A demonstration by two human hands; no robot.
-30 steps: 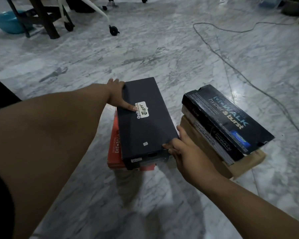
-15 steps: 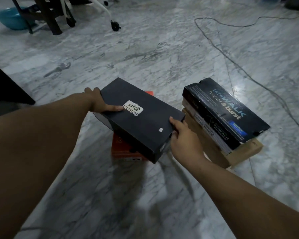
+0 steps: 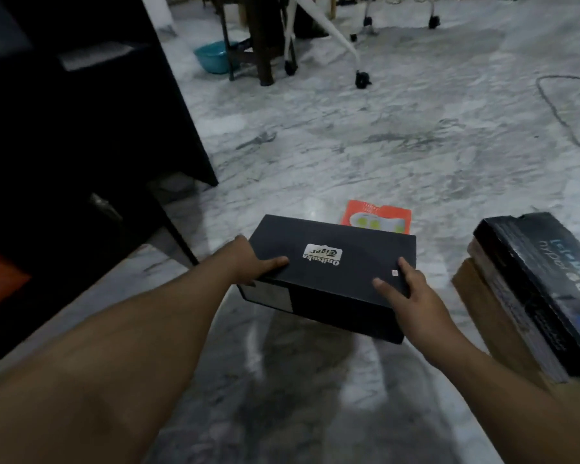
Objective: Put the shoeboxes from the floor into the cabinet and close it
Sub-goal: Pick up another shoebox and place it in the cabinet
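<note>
The dark cabinet (image 3: 81,135) fills the view from nine to eleven o'clock, open toward the camera; its inside is mostly in shadow, with an orange shape (image 3: 0,279) showing low at nine o'clock, too dim to say what it is. Near the centre, a black shoebox (image 3: 332,272) is held clear of the marble floor (image 3: 382,145), lid on, tilted slightly down toward the right. It is matte black, with a small pale label printed "Onitsuka Tiger" on the lid, a tiny white sticker near the right edge, and a pale tag on the near end panel. The left hand (image 3: 248,266) clasps the box's left end, thumb lying flat on the lid and fingers curled under. The right hand (image 3: 402,289) grips the near right corner, thumb and forefinger spread over the lid edge. Just beyond the held box, at twelve o'clock, an orange shoebox (image 3: 375,217) lies on the floor, partly hidden. At three o'clock a glossy black shoebox (image 3: 543,279) with pale lettering lies atop a brown cardboard box (image 3: 493,316). A teal basin (image 3: 215,56) sits far off at eleven o'clock.
</note>
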